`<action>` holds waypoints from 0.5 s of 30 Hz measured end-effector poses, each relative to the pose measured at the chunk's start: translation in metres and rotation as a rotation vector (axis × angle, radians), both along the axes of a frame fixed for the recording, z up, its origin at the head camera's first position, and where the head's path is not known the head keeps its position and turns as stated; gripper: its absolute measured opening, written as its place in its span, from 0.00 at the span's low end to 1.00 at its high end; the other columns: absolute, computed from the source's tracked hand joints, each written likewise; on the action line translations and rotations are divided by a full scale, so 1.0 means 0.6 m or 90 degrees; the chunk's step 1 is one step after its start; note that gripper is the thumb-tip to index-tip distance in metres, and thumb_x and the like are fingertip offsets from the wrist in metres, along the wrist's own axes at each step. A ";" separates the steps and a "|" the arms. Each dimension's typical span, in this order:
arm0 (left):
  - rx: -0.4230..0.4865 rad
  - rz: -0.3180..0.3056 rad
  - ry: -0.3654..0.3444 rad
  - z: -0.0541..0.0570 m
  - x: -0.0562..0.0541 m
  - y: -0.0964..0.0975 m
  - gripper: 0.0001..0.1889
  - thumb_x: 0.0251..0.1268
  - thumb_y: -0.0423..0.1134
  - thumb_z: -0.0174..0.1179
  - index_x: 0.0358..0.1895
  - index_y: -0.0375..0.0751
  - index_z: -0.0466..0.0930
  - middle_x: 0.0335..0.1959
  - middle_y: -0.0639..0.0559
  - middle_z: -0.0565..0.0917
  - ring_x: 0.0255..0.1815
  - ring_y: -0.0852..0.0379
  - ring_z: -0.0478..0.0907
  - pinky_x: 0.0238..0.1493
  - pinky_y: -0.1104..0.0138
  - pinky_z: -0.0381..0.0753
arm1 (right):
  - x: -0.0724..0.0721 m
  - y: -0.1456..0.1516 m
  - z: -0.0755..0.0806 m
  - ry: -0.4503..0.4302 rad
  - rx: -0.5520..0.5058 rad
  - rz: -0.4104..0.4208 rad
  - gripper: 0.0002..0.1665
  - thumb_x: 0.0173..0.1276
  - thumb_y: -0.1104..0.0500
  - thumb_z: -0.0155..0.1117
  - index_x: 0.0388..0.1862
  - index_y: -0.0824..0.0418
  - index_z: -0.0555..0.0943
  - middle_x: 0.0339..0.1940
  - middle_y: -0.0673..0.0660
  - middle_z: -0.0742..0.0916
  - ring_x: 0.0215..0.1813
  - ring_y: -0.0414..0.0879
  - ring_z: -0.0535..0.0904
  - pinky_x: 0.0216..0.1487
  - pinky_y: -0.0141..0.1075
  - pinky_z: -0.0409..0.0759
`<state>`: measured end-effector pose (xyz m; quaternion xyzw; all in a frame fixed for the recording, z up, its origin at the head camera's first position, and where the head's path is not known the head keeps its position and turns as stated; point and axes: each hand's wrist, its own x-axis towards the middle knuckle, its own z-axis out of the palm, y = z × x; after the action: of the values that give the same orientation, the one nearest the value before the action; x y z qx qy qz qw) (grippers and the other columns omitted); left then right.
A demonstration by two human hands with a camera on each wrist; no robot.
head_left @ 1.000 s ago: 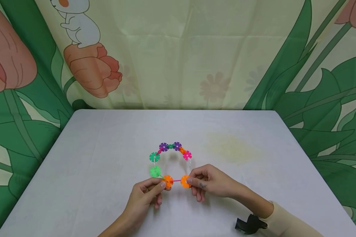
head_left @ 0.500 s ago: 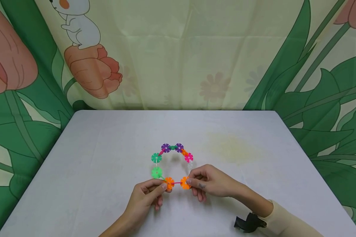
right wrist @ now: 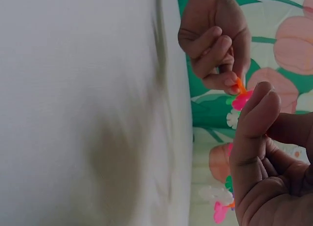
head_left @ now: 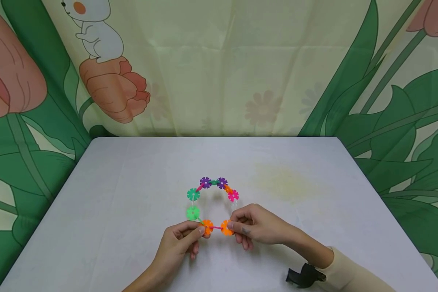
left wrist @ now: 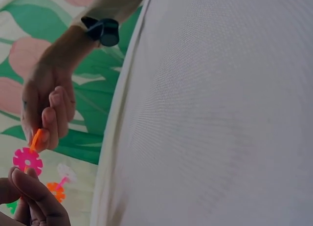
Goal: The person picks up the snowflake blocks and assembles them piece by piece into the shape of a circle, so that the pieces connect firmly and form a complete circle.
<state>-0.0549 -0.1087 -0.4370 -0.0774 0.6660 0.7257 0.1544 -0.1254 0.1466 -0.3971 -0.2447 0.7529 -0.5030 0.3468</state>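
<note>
A ring of interlocked plastic flower discs (head_left: 193, 212) is held up between both hands, with a faint shadow on the table behind it. Purple, green, pink, orange and clear pieces form its far side. My left hand (head_left: 179, 241) pinches an orange disc (head_left: 208, 227) at the near left, thumb on top. At the near right, my right hand (head_left: 259, 225) pinches another orange disc (head_left: 226, 228) between thumb and fingers. A pink disc (left wrist: 28, 160), edge-on in the head view, joins these two. In the right wrist view, my right fingers (right wrist: 259, 113) cover part of the ring.
The white-covered table (head_left: 131, 182) spreads all around, with a pale yellowish stain (head_left: 284, 182) right of the ring. A floral curtain (head_left: 222, 81) hangs behind the table. A black strap device (head_left: 305, 275) sits at the right sleeve (head_left: 350, 271).
The far side of the ring has shifted slightly to the right. The near orange discs have come a little closer together and slightly lower in view; both hands keep their pinch.
</note>
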 end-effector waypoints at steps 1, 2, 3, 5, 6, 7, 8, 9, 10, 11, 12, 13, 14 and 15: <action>-0.002 0.001 0.003 0.000 0.000 0.000 0.16 0.71 0.44 0.70 0.48 0.32 0.88 0.35 0.51 0.91 0.21 0.62 0.73 0.24 0.73 0.77 | 0.001 -0.001 0.000 -0.001 0.000 -0.002 0.20 0.81 0.53 0.63 0.38 0.71 0.83 0.24 0.53 0.85 0.20 0.42 0.81 0.26 0.32 0.83; -0.005 0.002 0.004 0.000 0.000 0.000 0.16 0.71 0.44 0.70 0.48 0.32 0.88 0.34 0.52 0.90 0.20 0.62 0.73 0.24 0.73 0.77 | 0.002 -0.001 -0.001 -0.001 -0.001 -0.004 0.20 0.81 0.53 0.63 0.38 0.71 0.83 0.24 0.54 0.85 0.20 0.42 0.81 0.26 0.32 0.84; -0.008 0.002 0.006 0.000 0.001 0.000 0.16 0.71 0.44 0.70 0.48 0.32 0.88 0.34 0.53 0.90 0.20 0.63 0.73 0.25 0.73 0.77 | 0.003 -0.002 -0.001 -0.001 -0.003 -0.006 0.20 0.81 0.53 0.63 0.39 0.71 0.83 0.24 0.55 0.85 0.20 0.42 0.81 0.26 0.32 0.84; -0.013 0.004 0.009 -0.001 0.001 0.000 0.15 0.72 0.43 0.69 0.48 0.33 0.88 0.33 0.55 0.90 0.20 0.63 0.72 0.25 0.74 0.77 | 0.005 -0.003 -0.004 0.001 -0.006 -0.007 0.20 0.81 0.53 0.63 0.38 0.71 0.83 0.24 0.55 0.86 0.21 0.42 0.81 0.26 0.32 0.84; -0.016 0.006 0.010 -0.001 0.001 -0.001 0.14 0.72 0.42 0.68 0.48 0.33 0.88 0.33 0.55 0.90 0.20 0.63 0.72 0.25 0.74 0.76 | 0.005 -0.003 -0.005 0.002 -0.008 -0.008 0.20 0.81 0.53 0.63 0.38 0.71 0.83 0.24 0.56 0.86 0.21 0.42 0.81 0.26 0.32 0.84; -0.016 0.007 0.011 -0.001 0.001 -0.001 0.14 0.72 0.42 0.68 0.48 0.32 0.88 0.33 0.56 0.90 0.20 0.63 0.72 0.25 0.74 0.76 | 0.006 -0.004 -0.006 0.002 -0.010 -0.009 0.20 0.81 0.53 0.63 0.38 0.71 0.83 0.24 0.56 0.86 0.21 0.42 0.82 0.27 0.32 0.84; -0.017 0.009 0.010 -0.001 0.001 -0.001 0.13 0.72 0.41 0.68 0.48 0.32 0.88 0.32 0.56 0.90 0.20 0.63 0.72 0.25 0.74 0.76 | 0.006 -0.005 -0.007 0.002 -0.011 -0.009 0.20 0.81 0.53 0.63 0.38 0.71 0.83 0.24 0.56 0.86 0.21 0.42 0.82 0.27 0.31 0.84; -0.018 0.011 0.008 -0.001 0.001 -0.001 0.13 0.72 0.41 0.68 0.48 0.33 0.88 0.32 0.56 0.90 0.20 0.63 0.72 0.25 0.74 0.75 | 0.007 -0.005 -0.007 0.002 -0.012 -0.011 0.20 0.81 0.53 0.63 0.38 0.72 0.83 0.24 0.55 0.86 0.21 0.42 0.82 0.26 0.31 0.84; -0.019 0.013 0.005 -0.001 0.001 -0.001 0.13 0.72 0.41 0.68 0.48 0.33 0.88 0.32 0.56 0.90 0.20 0.62 0.72 0.25 0.74 0.75 | 0.007 -0.006 -0.007 0.003 -0.012 -0.012 0.20 0.81 0.53 0.63 0.38 0.72 0.83 0.24 0.55 0.86 0.21 0.42 0.82 0.26 0.31 0.84; -0.019 0.014 0.004 -0.001 0.001 -0.002 0.13 0.72 0.41 0.68 0.47 0.33 0.88 0.32 0.55 0.90 0.20 0.62 0.71 0.25 0.74 0.75 | 0.008 -0.007 -0.007 0.002 -0.013 -0.013 0.20 0.81 0.54 0.63 0.38 0.72 0.83 0.24 0.55 0.86 0.21 0.42 0.82 0.26 0.31 0.84; -0.021 0.015 0.003 -0.001 0.001 -0.002 0.13 0.72 0.41 0.68 0.47 0.33 0.88 0.32 0.55 0.90 0.20 0.62 0.71 0.25 0.74 0.75 | 0.008 -0.007 -0.007 0.001 -0.012 -0.016 0.20 0.81 0.54 0.63 0.38 0.72 0.83 0.24 0.54 0.86 0.21 0.42 0.82 0.26 0.31 0.84; -0.025 0.015 0.004 -0.001 0.002 -0.002 0.13 0.72 0.42 0.69 0.47 0.33 0.88 0.33 0.54 0.90 0.20 0.62 0.71 0.25 0.74 0.75 | 0.009 -0.008 -0.007 0.000 -0.012 -0.017 0.20 0.82 0.54 0.62 0.39 0.72 0.83 0.24 0.54 0.86 0.21 0.42 0.82 0.26 0.31 0.84; -0.028 0.016 0.004 0.000 0.002 -0.002 0.13 0.71 0.42 0.69 0.46 0.34 0.88 0.33 0.54 0.90 0.20 0.62 0.71 0.25 0.74 0.75 | 0.009 -0.009 -0.007 -0.001 -0.012 -0.019 0.19 0.82 0.54 0.62 0.39 0.72 0.83 0.24 0.54 0.86 0.21 0.42 0.82 0.26 0.31 0.84; -0.031 0.016 0.004 0.000 0.002 -0.002 0.13 0.71 0.42 0.69 0.46 0.34 0.88 0.33 0.53 0.90 0.20 0.62 0.71 0.25 0.74 0.75 | 0.009 -0.009 -0.006 -0.002 -0.011 -0.021 0.19 0.82 0.54 0.62 0.39 0.72 0.84 0.24 0.53 0.85 0.21 0.42 0.82 0.26 0.31 0.84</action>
<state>-0.0540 -0.1101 -0.4369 -0.0870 0.6827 0.7116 0.1412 -0.1198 0.1411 -0.4008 -0.2341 0.7518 -0.5158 0.3375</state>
